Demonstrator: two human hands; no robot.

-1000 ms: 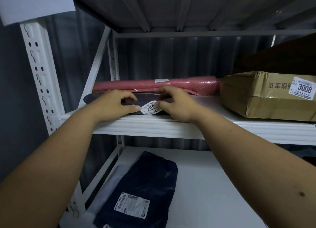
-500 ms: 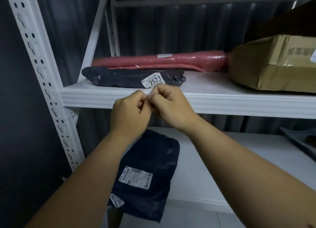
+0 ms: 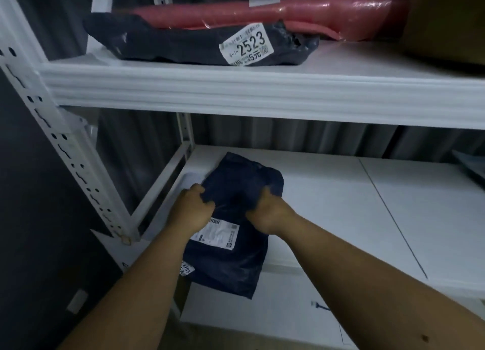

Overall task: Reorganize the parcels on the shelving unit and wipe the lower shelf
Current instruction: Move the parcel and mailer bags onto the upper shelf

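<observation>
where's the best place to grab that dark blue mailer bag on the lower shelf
Take the dark blue mailer bag by its two long side edges near the far end, coming from the front and above, where the left hand and right hand pinch it now. It lies flat and limp, its near end overhanging the lower shelf, so a two-sided hold should limit sagging.

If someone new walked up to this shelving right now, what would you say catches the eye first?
Probably the big 2523 label on the dark parcel lying on the upper shelf, with a long pink wrapped parcel behind it. Next, the left hand and right hand gripping a navy mailer bag at the left end of the lower shelf, its near end hanging over the front edge.
</observation>
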